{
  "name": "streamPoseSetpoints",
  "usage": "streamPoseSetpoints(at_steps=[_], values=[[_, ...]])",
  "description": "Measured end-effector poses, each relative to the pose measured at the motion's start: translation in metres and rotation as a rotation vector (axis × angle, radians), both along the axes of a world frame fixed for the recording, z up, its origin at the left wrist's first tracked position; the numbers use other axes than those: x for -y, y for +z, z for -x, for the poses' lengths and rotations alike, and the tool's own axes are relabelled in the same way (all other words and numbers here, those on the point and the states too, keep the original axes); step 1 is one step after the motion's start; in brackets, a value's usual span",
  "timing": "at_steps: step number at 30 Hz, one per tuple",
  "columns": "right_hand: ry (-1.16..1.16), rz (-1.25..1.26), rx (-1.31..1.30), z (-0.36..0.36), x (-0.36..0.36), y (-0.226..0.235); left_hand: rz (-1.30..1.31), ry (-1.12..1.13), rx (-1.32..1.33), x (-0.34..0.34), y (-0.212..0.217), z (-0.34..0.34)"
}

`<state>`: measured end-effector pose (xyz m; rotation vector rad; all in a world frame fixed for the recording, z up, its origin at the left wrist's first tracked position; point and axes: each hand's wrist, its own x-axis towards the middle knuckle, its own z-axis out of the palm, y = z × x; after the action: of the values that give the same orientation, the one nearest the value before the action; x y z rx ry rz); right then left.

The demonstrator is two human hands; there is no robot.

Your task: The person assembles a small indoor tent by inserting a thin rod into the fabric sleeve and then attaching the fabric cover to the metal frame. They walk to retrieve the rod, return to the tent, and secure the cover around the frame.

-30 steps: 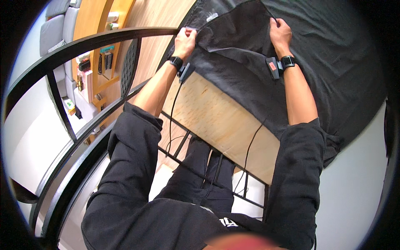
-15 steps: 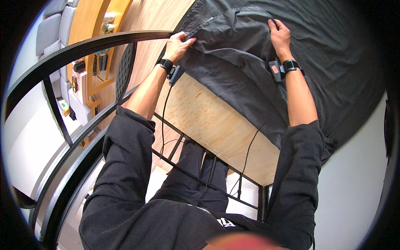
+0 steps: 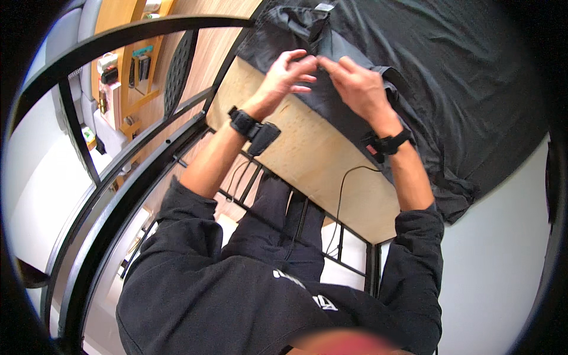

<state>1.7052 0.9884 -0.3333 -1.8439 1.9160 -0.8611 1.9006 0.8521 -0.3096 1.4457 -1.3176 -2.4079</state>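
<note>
A black bed sheet (image 3: 449,94) covers the far and right part of the bed, bunched and folded near its edge. A bare pale wooden bed board (image 3: 307,154) shows on the near side. My left hand (image 3: 287,80) is raised above the board by the sheet's edge, its fingers spread and holding nothing. Over the folded sheet, my right hand (image 3: 358,89) reaches left with bent fingers, their tips close to those of my left hand. Blur hides whether its fingertips pinch the fabric. A dark strap with a small device sits on each wrist.
Black metal bed rails (image 3: 136,44) curve along the left, and a black metal frame (image 3: 373,272) runs along the near side. A thin black cable (image 3: 340,207) hangs across the board. Farther left stand wooden shelving (image 3: 127,65) and a grey sofa (image 3: 62,41).
My left hand has let go of the sheet's edge and moved right. My right hand has come left and nearer. The raised fold has dropped, and more board shows at upper left.
</note>
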Motion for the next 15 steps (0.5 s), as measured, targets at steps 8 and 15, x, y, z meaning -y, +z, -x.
streamPoseSetpoints(at_steps=[8,15], values=[[-0.117,-0.265,0.321,-0.118,-0.068,-0.039,0.132,0.355,0.243,-0.064,-0.070,-0.058],[-0.200,-0.077,0.393,-0.139,-0.080,-0.029,-0.038,0.447,0.136,-0.078,-0.059,-0.087]])
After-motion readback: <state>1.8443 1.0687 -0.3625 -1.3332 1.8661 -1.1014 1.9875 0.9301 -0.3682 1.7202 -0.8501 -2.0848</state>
